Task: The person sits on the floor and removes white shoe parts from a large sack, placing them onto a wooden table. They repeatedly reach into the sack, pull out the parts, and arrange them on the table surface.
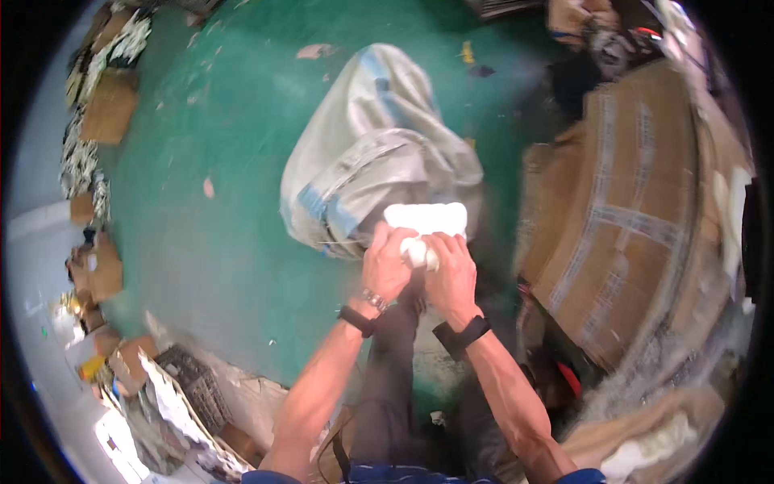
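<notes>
Two black wristbands [356, 321] circle the forearms [310, 395]. Just beyond, the left hand [388, 266] and right hand [452, 273] have their fingers curled closed around a white bundle [427, 218], over the near end of a pale sack [355, 113] on green floor [218, 226]. Farther off, a brown box [110, 106] sits leftward.

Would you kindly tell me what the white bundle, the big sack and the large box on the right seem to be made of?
White bundle: perhaps soft cloth or foam, judging by its rounded lobes; glare hides its finish.
Big sack: probably woven plastic, slightly shiny, with creases and blue stripes.
Large box: likely matte cardboard, with flat panels and tape strips.
</notes>
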The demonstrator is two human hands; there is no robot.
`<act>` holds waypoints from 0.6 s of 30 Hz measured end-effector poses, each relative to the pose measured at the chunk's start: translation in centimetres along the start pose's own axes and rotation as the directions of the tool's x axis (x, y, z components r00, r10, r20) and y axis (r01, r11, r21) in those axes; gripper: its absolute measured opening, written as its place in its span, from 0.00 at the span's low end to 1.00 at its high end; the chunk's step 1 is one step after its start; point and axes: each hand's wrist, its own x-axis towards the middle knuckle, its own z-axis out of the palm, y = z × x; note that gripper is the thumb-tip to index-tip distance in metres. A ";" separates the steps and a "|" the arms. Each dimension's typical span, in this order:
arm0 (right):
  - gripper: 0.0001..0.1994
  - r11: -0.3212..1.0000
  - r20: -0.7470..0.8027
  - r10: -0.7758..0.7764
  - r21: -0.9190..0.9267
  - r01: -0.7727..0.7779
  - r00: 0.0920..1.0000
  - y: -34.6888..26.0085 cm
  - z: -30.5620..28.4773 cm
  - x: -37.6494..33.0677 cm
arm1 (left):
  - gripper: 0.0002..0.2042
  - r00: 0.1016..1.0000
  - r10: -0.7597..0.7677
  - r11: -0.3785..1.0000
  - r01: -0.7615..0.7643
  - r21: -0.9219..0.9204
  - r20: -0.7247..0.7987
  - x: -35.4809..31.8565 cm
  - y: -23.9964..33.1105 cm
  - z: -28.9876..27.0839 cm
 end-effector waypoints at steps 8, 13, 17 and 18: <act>0.26 0.971 -0.234 0.238 0.040 -0.235 0.943 -10.8 -23.8 -10.3 | 0.21 0.905 0.314 0.939 -0.251 -0.235 0.288 -4.8 24.3 -8.4; 0.25 0.969 -0.444 0.249 0.116 -0.220 0.861 -14.9 -34.6 -18.6 | 0.23 0.663 0.614 0.784 -0.572 -0.241 0.428 -8.1 36.1 -10.5; 0.28 0.935 -0.528 0.352 0.162 -0.316 0.773 -16.0 -41.5 -27.1 | 0.23 0.405 0.759 0.618 -0.694 -0.368 0.510 -12.6 44.2 -8.9; 0.28 0.916 -0.580 0.395 0.185 -0.357 0.713 -15.4 -42.1 -28.8 | 0.23 0.313 0.798 0.558 -0.706 -0.436 0.514 -13.0 45.2 -6.9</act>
